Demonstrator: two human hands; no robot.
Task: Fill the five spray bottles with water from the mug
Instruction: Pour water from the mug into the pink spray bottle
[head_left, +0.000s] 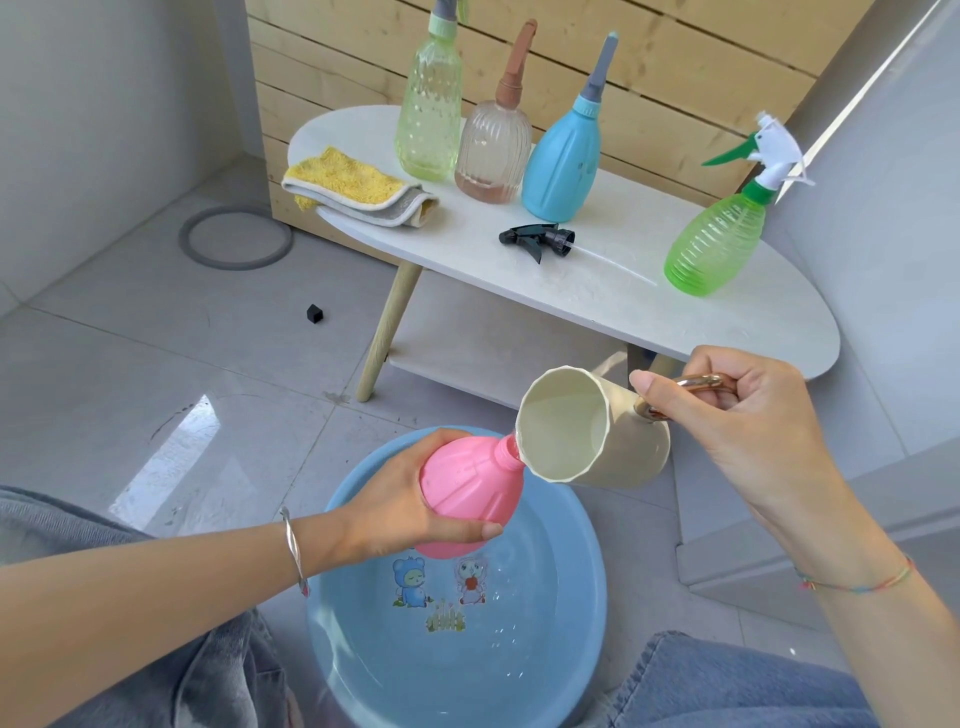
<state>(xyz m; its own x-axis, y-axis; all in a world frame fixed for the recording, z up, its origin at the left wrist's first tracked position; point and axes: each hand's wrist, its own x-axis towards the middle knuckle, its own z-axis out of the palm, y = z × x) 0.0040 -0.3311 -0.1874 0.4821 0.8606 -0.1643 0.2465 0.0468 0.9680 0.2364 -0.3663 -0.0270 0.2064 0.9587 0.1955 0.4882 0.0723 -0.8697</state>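
Two hands over a blue plastic basin (571, 597) — left hand (400, 499) clamped round pink plastic bottle (470, 488), right-hand fingers (675, 400) closed through tilted cream mug (592, 431) handle; likely light, slippery — best gripped mid-body.

Counter (597, 306) front edge clear between cloth (358, 188) at 10 o'clock and sprayer head (537, 240). Three bottles crowd the back at 12 (493, 150); green bottle (714, 244) blocks 2 o'clock. Basin (582, 597) fills floor at 6.

pink bottle (470, 493): matt plastic | cloth (358, 189): fluffy | floor (156, 364): glossy tile
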